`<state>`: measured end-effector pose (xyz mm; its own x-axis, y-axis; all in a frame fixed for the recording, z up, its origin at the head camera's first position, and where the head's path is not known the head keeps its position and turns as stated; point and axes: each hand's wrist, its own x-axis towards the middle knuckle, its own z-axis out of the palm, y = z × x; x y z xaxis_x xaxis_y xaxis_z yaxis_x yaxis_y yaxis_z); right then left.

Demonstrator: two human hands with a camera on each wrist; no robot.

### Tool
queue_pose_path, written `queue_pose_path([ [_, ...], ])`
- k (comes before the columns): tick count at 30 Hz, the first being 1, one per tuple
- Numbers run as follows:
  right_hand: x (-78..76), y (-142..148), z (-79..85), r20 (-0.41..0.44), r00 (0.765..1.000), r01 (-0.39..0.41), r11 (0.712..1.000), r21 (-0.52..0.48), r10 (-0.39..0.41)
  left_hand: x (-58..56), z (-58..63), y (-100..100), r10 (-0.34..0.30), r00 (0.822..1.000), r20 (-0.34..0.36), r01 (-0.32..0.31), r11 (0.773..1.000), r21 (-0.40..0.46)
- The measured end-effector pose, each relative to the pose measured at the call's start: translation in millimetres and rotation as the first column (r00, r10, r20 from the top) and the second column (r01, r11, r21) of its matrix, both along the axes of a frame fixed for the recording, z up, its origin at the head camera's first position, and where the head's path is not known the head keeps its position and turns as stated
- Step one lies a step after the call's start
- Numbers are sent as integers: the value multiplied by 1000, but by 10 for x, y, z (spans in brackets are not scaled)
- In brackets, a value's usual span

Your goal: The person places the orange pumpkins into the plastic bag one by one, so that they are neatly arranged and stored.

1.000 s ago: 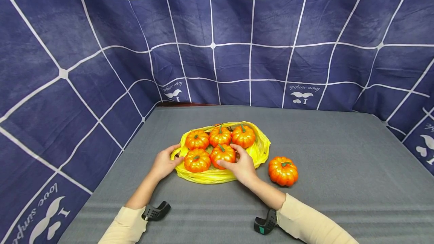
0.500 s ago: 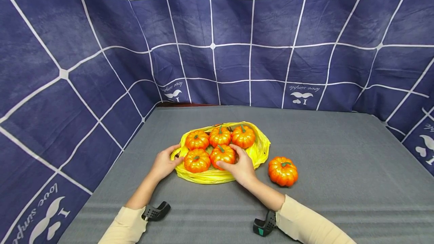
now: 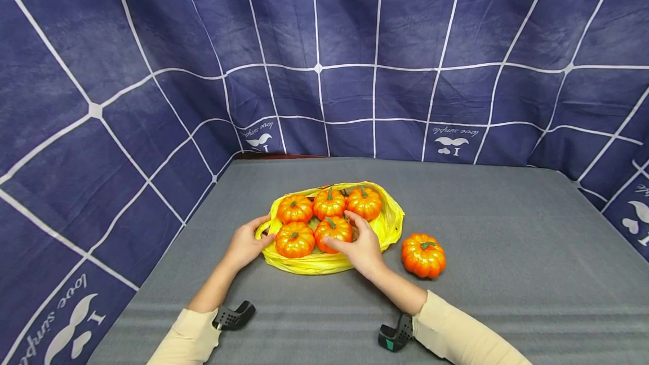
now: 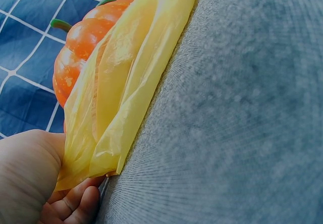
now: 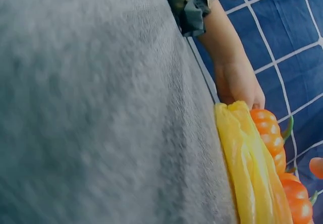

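Note:
Several small shiny orange pumpkins with green stems sit in two rows in a yellow plastic bag (image 3: 314, 266), its mouth spread wide. At the bag's left end, my left hand (image 3: 246, 245) pinches its edge, thumb above and fingers below in the left wrist view. My right hand (image 3: 366, 246) is at the front-right pumpkin (image 3: 333, 235), its thumb in front and its forefinger behind. These fingers are spread; in the right wrist view a fingertip (image 5: 316, 167) stands apart from the pumpkins. Another pumpkin (image 3: 423, 256) lies outside the bag, to the right.
A grey cloth covers the table (image 3: 507, 252). Behind it and to the left hangs a blue curtain (image 3: 405, 72) with a white grid. Black wrist devices, left (image 3: 235, 315) and right (image 3: 397, 333), are worn at the cuffs.
My right forefinger has lifted slightly and spread away from the front-right pumpkin. The left hand, the bag and the loose pumpkin look unmoved.

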<state>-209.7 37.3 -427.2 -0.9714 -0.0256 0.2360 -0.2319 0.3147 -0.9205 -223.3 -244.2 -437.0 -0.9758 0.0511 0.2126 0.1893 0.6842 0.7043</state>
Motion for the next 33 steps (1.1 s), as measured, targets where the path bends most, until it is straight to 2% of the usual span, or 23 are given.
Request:
queue_pose_path([
  [4, -14, 13, 54, -29, 999, -17, 999, -43, 16, -2, -5, -4, 0, 1000, -3, 0, 1000, 0],
  [9, -21, 54, 157, -27, 999, -40, 995, -93, 38, -4, -7, -4, 2, 1000, -5, -2, 1000, 1],
  [16, -13, 192, 311, -19, 1000, -27, 993, -118, 25, -1, -2, 2, -3, 1000, 0, 3, 1000, 9],
  [24, -23, 468, 507, 16, 998, -60, 964, -257, 66, 1, -5, 5, -4, 1000, -3, 4, 1000, 11],
  [29, 27, 682, 649, 67, 995, -47, 960, -276, 68, 5, -5, 10, -2, 1000, -1, 2, 1000, 13],
  [33, 55, 874, 711, 57, 995, -69, 960, -272, 88, 9, 8, 11, -6, 1000, -5, 7, 1000, 12],
])
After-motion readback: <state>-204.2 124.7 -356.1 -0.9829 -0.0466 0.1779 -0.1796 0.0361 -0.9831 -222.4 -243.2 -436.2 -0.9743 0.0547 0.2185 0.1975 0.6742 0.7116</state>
